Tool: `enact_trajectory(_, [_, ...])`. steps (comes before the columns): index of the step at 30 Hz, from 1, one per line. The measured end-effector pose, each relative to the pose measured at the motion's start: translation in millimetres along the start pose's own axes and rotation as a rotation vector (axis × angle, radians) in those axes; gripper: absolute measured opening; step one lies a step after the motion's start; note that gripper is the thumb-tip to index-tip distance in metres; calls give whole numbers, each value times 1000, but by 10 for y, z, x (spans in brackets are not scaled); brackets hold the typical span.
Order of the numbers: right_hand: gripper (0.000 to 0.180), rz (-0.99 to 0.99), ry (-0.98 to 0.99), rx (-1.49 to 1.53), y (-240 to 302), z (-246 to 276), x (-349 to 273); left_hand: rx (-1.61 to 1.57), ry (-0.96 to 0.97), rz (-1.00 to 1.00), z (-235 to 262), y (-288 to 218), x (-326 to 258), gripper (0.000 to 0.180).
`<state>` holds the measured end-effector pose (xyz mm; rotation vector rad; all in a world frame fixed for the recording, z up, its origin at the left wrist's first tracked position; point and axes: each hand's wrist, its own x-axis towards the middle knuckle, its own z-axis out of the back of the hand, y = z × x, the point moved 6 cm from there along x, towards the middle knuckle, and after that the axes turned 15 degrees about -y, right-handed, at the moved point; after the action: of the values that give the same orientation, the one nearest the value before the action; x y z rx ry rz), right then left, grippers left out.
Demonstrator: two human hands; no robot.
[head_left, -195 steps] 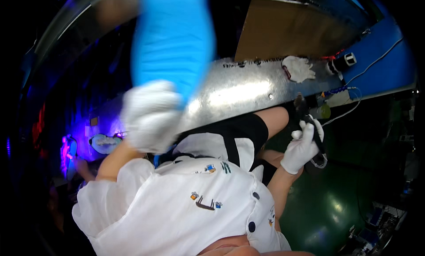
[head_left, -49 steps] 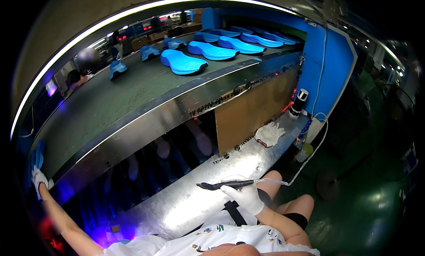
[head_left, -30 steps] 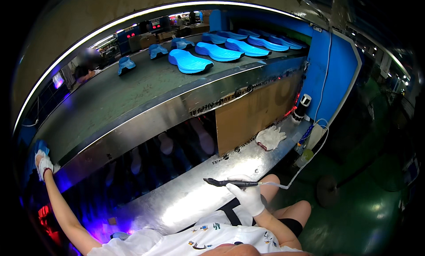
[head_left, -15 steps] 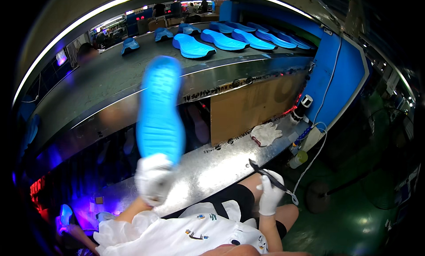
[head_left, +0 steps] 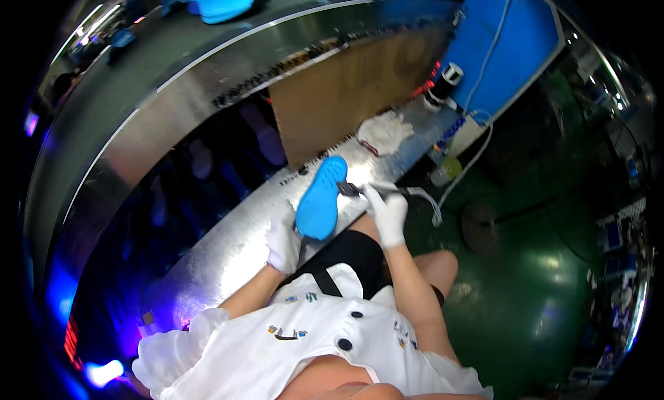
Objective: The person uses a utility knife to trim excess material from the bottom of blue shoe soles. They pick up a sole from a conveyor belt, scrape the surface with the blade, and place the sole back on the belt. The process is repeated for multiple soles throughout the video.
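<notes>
A blue shoe sole is held low over the metal ledge, its narrower end pointing away from me. My left hand, in a white glove, is closed on the sole's near left edge. My right hand, also gloved in white, grips a slim black tool. A white cord trails from the tool's back end. The tool's dark front end is at the right edge of the sole; I cannot tell whether it touches. Some of my left fingers are hidden by the sole.
A spare white glove lies on the metal ledge, before a cardboard sheet. More blue soles lie on the dark conveyor belt. A blue panel, a black-and-white bottle and a yellow-lidded jar stand right.
My left hand has brought the sole down from in front of the conveyor toward my lap. My right hand has moved the black tool up to the sole. The view has tilted downward.
</notes>
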<state>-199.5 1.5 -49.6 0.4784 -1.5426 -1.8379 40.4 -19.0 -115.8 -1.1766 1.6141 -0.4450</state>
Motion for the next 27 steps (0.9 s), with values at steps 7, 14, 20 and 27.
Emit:
enact_trajectory(7, [18, 299, 30, -374, 85, -624, 20, -473, 903, 746, -652, 248, -80, 81])
enact_trajectory(14, [15, 439, 240, -198, 680, -169, -771, -270, 300, 431, -626, 285, 86, 80])
enact_trajectory(20, [14, 957, -129, -383, 1146, -158, -584, -174, 443, 291, -861, 107, -459, 75])
enact_trajectory(27, [7, 682, -174, 22, 1166, 138, -404, -502, 863, 637, -729, 107, -576, 82])
